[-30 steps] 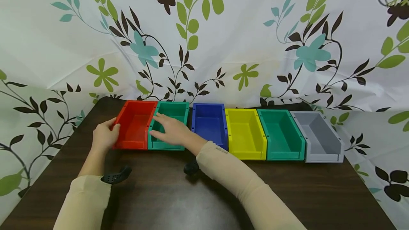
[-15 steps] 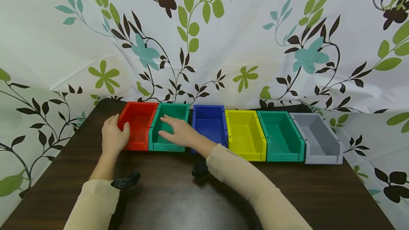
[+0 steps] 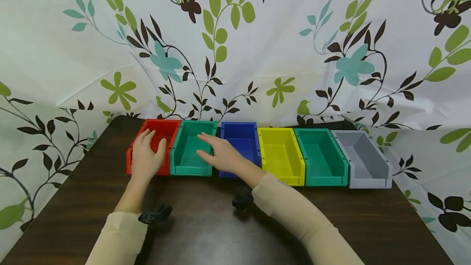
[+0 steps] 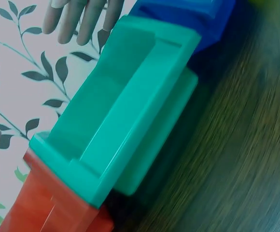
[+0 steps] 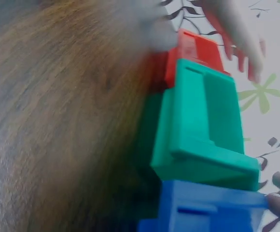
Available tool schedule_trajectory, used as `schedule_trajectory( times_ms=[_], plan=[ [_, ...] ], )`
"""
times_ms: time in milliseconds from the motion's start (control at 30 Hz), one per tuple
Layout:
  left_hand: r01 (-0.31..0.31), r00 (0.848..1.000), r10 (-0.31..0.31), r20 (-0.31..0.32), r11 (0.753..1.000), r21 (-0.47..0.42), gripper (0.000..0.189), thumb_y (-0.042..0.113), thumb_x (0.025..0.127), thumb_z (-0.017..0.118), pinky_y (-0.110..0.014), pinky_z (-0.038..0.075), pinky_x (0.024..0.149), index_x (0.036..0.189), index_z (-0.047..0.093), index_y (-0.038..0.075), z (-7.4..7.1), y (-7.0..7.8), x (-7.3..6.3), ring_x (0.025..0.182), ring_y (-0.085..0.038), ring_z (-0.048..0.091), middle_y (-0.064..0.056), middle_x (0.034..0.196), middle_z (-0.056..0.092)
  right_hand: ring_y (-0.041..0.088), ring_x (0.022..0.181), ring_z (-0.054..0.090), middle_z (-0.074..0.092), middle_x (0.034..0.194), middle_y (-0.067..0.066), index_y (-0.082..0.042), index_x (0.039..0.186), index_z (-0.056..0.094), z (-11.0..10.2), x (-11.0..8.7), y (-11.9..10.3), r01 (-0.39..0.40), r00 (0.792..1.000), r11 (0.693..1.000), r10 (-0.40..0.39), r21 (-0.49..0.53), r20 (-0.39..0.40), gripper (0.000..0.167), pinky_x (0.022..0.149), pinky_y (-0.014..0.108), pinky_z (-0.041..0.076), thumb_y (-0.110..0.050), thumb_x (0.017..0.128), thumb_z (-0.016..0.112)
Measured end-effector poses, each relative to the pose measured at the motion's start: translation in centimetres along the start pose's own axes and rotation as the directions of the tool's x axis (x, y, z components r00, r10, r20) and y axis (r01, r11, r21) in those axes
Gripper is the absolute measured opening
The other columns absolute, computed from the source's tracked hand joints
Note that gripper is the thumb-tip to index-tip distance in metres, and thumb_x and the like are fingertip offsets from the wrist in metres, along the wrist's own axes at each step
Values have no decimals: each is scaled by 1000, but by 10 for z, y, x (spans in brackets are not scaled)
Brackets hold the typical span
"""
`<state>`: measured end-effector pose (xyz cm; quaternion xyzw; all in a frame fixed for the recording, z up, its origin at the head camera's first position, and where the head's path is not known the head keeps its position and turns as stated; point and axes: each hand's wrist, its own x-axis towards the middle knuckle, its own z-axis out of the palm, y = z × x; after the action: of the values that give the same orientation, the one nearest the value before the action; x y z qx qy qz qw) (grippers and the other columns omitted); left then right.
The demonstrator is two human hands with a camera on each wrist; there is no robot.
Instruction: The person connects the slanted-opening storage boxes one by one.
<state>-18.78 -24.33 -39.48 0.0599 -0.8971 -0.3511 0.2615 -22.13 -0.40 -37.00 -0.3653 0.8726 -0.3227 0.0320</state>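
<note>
In the head view my left hand (image 3: 147, 156) is over the red bin (image 3: 162, 128), fingers loosely spread, nothing in its grasp. My right hand (image 3: 224, 152) reaches across the blue bin (image 3: 237, 128), thumb and fingers apart and pointing toward the left green bin (image 3: 190, 150). The left wrist view has that green bin (image 4: 125, 101) in the middle, with the right hand's fingers (image 4: 84, 24) above it. From the right wrist, the left hand (image 5: 234, 34) appears beyond the red bin (image 5: 200, 50), and fingertips (image 5: 277, 200) of the right hand lie by the blue bin's edge (image 5: 217, 193).
To the right in the same row stand a yellow bin (image 3: 281, 154), a second green bin (image 3: 321, 154) and a grey bin (image 3: 362, 154). All rest on a dark wooden table (image 3: 206, 232), against a leaf-patterned cloth (image 3: 235, 68) behind.
My left hand has left the red bin's left side and shifted right, now over that bin. My right hand has moved right, from the left green bin toward the blue one.
</note>
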Motion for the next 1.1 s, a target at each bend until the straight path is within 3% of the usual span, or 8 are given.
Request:
schedule_trajectory(
  times_ms=[200, 400, 567, 833, 1100],
  plan=[
    [24, 996, -24, 81, 1000, -10, 52, 26, 93, 54, -61, 33, 103, 134, 47, -4, 13, 5, -4, 128, -42, 39, -25, 141, 44, 27, 141, 29, 27, 156, 10, -13, 148, 32, -12, -15, 9, -87, 996, 996, 88, 35, -10, 63, 112, 47, 30, -40, 95, 52],
    [86, 984, -80, 158, 996, -32, 54, 28, 93, 54, -59, 40, 98, 137, 45, -3, 25, 9, -10, 121, -42, 45, -26, 137, 48, 27, 141, 30, 27, 156, 9, -16, 149, 31, -22, -32, 25, -192, 977, 980, 195, 47, -80, 65, 111, 49, 31, -41, 93, 54],
    [139, 981, -129, 142, 989, -59, 51, 23, 93, 54, -57, 41, 97, 136, 46, -4, 32, 13, -14, 115, -41, 48, -26, 133, 51, 28, 140, 31, 29, 154, 11, -14, 148, 33, -30, -49, 33, -244, 952, 966, 254, 80, -168, 66, 111, 51, 30, -41, 92, 56],
    [147, 982, -139, 132, 988, -51, 49, 20, 92, 55, -56, 44, 94, 134, 48, -5, 32, 10, -14, 110, -40, 52, -26, 129, 54, 28, 143, 27, 26, 156, 9, -16, 149, 30, -36, -67, 38, -305, 915, 939, 336, 160, -226, 67, 111, 54, 29, -41, 92, 55],
    [155, 979, -151, 135, 988, -23, 49, 18, 91, 55, -56, 45, 93, 134, 48, -6, 31, 14, -15, 109, -44, 53, -27, 128, 56, 28, 142, 29, 29, 154, 11, -12, 147, 33, -37, -66, 38, -263, 922, 956, 289, 134, -256, 66, 110, 52, 31, -39, 92, 56]
  ],
)
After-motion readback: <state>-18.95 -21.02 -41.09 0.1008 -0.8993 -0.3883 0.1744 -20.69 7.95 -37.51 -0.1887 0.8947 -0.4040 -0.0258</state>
